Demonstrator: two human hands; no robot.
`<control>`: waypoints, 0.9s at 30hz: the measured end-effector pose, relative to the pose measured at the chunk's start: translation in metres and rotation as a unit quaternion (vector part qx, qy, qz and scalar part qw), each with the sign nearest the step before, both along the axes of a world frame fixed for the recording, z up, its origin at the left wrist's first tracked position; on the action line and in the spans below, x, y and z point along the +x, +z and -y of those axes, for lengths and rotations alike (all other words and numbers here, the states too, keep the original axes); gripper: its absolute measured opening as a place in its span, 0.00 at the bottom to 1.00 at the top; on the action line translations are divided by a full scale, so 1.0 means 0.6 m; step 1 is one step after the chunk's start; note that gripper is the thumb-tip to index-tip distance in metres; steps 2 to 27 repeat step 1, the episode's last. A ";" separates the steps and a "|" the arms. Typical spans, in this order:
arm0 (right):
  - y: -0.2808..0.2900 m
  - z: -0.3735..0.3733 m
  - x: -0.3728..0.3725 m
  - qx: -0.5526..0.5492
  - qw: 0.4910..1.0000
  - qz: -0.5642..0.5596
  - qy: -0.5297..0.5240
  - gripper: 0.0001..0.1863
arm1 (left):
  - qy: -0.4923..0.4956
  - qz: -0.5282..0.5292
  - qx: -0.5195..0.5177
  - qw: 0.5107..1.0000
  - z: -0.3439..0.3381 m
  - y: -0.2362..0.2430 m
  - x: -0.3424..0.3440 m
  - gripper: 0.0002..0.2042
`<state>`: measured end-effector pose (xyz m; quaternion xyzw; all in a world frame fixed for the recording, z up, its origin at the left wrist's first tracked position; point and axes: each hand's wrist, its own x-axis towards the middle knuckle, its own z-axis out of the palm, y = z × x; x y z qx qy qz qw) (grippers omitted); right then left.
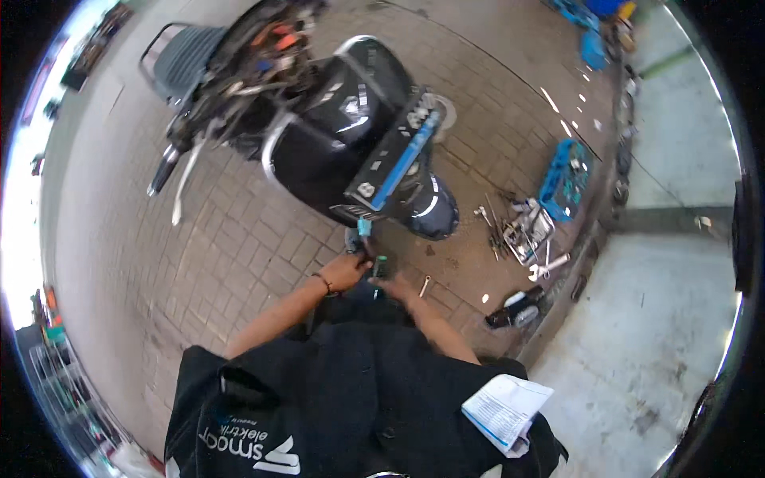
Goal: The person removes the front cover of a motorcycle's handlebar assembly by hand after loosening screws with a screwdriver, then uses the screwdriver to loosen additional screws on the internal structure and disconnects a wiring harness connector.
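Note:
A dark scooter (343, 119) stands in front of me, with a blue-and-black plate (396, 155) on its near end. Just below that end is my left hand (347, 272), fingers curled in around something I cannot make out. A small light-blue piece (364, 227) sits just beyond these fingers, at the scooter's lower edge. To the right and slightly nearer is my right hand (396, 288), smeared by motion, its fingertips beside a slim dark thing with a green end (381, 261). Whether it grips that thing is unclear.
A spanner (425, 285) lies on the brick paving right of my right hand. Farther right are a metal tray (530, 235) with several tools, a blue basket (564, 179) and a black object (514, 308). A raised kerb (594, 239) borders the paving.

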<state>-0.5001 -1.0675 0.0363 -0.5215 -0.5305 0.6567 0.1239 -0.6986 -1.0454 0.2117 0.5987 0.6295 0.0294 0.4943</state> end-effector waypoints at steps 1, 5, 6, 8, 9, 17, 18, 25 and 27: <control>-0.008 0.000 0.029 0.000 1.000 0.011 -0.022 0.52 | -0.009 0.013 -0.014 1.000 -0.004 0.005 0.005 0.25; -0.008 0.000 0.029 0.000 1.000 0.011 -0.022 0.52 | -0.009 0.013 -0.014 1.000 -0.004 0.005 0.005 0.25; -0.008 0.000 0.029 0.000 1.000 0.011 -0.022 0.52 | -0.009 0.013 -0.014 1.000 -0.004 0.005 0.005 0.25; -0.008 0.000 0.029 0.000 1.000 0.011 -0.022 0.52 | -0.009 0.013 -0.014 1.000 -0.004 0.005 0.005 0.25; -0.008 0.000 0.029 0.000 1.000 0.011 -0.022 0.52 | -0.009 0.013 -0.014 1.000 -0.004 0.005 0.005 0.25; -0.008 0.000 0.029 0.000 1.000 0.011 -0.022 0.52 | -0.009 0.013 -0.014 1.000 -0.004 0.005 0.005 0.25; -0.008 0.000 0.029 0.000 1.000 0.011 -0.022 0.52 | -0.009 0.013 -0.014 1.000 -0.004 0.005 0.005 0.25; -0.008 0.000 0.029 0.000 1.000 0.011 -0.022 0.52 | -0.009 0.013 -0.014 1.000 -0.004 0.005 0.005 0.25; -0.008 0.000 0.029 0.000 1.000 0.011 -0.022 0.52 | -0.009 0.013 -0.014 1.000 -0.004 0.005 0.005 0.25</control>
